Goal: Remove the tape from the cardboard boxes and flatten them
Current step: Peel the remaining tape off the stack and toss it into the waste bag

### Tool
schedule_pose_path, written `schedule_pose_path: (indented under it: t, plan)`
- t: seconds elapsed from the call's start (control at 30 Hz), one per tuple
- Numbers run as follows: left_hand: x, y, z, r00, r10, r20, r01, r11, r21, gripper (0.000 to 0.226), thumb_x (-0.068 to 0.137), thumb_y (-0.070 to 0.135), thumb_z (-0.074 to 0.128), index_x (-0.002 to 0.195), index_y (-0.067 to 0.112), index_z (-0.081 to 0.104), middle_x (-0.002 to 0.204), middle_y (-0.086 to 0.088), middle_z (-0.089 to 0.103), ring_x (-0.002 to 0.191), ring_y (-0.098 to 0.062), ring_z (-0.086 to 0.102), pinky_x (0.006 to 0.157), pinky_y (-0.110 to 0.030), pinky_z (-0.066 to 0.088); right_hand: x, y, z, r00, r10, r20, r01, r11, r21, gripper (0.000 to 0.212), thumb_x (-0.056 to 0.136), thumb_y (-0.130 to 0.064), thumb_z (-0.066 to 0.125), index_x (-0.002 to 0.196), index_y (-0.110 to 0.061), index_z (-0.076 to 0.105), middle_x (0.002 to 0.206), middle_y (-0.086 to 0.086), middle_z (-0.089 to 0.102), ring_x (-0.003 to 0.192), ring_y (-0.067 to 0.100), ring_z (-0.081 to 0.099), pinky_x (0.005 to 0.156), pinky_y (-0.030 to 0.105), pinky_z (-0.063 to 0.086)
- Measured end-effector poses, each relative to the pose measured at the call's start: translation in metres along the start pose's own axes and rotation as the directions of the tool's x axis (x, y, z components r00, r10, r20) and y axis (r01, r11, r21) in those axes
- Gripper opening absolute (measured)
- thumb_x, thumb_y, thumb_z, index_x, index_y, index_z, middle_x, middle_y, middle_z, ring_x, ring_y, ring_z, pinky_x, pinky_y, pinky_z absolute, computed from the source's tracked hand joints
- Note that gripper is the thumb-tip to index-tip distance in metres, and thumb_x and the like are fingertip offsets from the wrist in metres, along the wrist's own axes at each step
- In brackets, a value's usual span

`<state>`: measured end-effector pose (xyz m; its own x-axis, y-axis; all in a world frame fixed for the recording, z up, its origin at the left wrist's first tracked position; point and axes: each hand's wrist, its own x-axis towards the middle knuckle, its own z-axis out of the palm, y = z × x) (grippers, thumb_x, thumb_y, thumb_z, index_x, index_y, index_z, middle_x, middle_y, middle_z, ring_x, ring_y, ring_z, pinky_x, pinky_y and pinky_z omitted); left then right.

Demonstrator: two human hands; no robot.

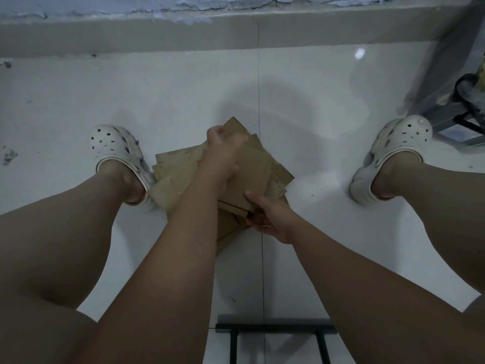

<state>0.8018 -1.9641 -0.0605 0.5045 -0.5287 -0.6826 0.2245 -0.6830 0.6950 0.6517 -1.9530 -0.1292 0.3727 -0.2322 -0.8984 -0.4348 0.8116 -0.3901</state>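
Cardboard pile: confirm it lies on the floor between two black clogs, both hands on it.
The clogs are white, not black. The head view shows the cardboard pile on the floor between them, left hand and right hand on it.

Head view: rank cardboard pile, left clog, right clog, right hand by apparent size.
1. cardboard pile, largest though partly hidden.
2. left clog and right clog: about alike, no ranking.
3. right hand, smallest, even though it is nearer the camera.

On the white tiled floor [78, 88] a white left clog [115, 148] stands near the left edge and a white right clog [393, 151] near the right edge, a grey skirting [157, 35] runs along the far edge, and a black metal frame [275, 329] shows at the near edge.
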Motion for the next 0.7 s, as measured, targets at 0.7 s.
schedule_pose_path:
  t: [0.7]
  plan:
    - [-0.005, -0.016, 0.028, 0.889, 0.448, -0.098, -0.363, 0.819, 0.444, 0.029, 0.094, 0.025, 0.055, 0.121, 0.022, 0.063, 0.114, 0.005, 0.037, 0.096, -0.008, 0.043, 0.070, -0.005, 0.030, -0.018, -0.079, 0.012, 0.929, -0.275, -0.248, 0.369, 0.745, 0.555, 0.018, 0.101, -0.014, 0.051, 0.107, -0.002, 0.063, 0.099, 0.012, 0.067, 0.087, 0.018, 0.068, 0.075, 0.029, 0.060]
